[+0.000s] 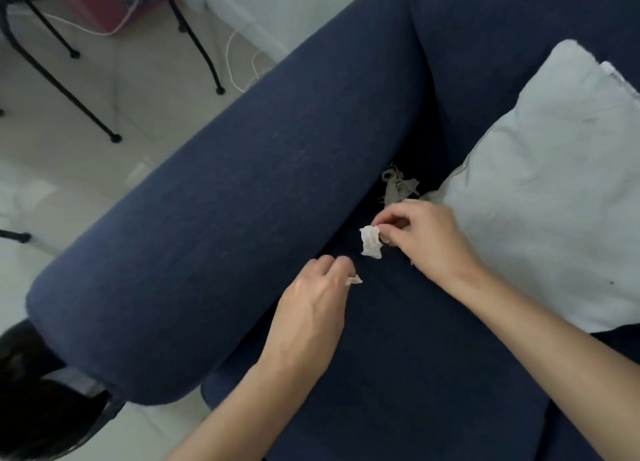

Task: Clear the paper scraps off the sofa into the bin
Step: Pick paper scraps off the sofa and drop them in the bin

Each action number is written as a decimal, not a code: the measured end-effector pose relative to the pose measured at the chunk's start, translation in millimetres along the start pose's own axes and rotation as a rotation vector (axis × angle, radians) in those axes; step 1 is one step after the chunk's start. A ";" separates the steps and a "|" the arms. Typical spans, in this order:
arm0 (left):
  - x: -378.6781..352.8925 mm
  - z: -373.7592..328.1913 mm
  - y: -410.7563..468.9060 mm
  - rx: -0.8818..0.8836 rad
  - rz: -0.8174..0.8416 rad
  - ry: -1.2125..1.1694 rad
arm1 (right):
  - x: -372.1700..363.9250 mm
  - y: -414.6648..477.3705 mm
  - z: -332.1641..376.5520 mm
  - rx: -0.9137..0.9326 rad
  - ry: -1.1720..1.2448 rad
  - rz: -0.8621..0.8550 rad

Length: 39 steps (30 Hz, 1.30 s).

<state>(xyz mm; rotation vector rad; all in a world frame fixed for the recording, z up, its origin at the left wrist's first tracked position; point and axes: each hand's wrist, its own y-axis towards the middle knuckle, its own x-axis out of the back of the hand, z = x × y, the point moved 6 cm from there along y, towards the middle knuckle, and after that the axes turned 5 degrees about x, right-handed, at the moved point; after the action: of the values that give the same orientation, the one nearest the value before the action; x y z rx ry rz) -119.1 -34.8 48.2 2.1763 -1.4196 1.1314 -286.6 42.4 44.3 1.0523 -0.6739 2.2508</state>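
From the head view, you're leaning over the navy sofa point(214, 218), both bare arms reaching in over the seat cushion beside the fat armrest. Your right hand point(426, 238) is pinched shut on a crumpled white paper scrap point(371, 241), thumb and fingertips closed on its top edge, the scrap dangling just above the seat fabric. Your left hand point(311, 311) is lower and nearer the armrest, fingers curled down and nipping a much smaller white scrap point(355, 280) that pokes out past the fingertips, right at the cushion surface; whether it has lifted off the fabric, you cannot tell from here. Just beyond your right hand, a loose heap of greyish paper shreds point(398, 183) sits in the crease where the seat meets the backrest, touching the corner of the pale cushion point(540, 190) that leans on the right side of the sofa. Down in the lower left corner, past the end of the armrest, a dark bin point(41, 412) with a shiny black liner stands on the light tiled floor point(69, 169). Black chair legs point(62, 93) and a white cable point(239, 62) cross the floor further back.
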 end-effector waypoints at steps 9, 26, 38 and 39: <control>198.0 107.5 -104.9 0.212 -0.347 -0.189 | -45.5 -9.0 223.4 0.224 0.218 0.186; 157.0 441.7 -294.6 1.082 -0.339 -0.326 | -356.4 -48.5 376.6 0.218 -0.159 0.575; 136.1 484.9 -317.3 1.058 -0.119 -0.303 | -469.4 -65.7 341.5 0.005 0.034 0.684; 137.3 486.5 -319.6 1.058 -0.118 -0.303 | -474.6 -67.2 342.0 0.006 0.041 0.749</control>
<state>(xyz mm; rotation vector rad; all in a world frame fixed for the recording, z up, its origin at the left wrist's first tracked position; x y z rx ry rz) 404.4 -276.4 -110.5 3.1734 -0.7954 1.8343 189.5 -258.1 -128.1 0.8313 -1.1923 2.8813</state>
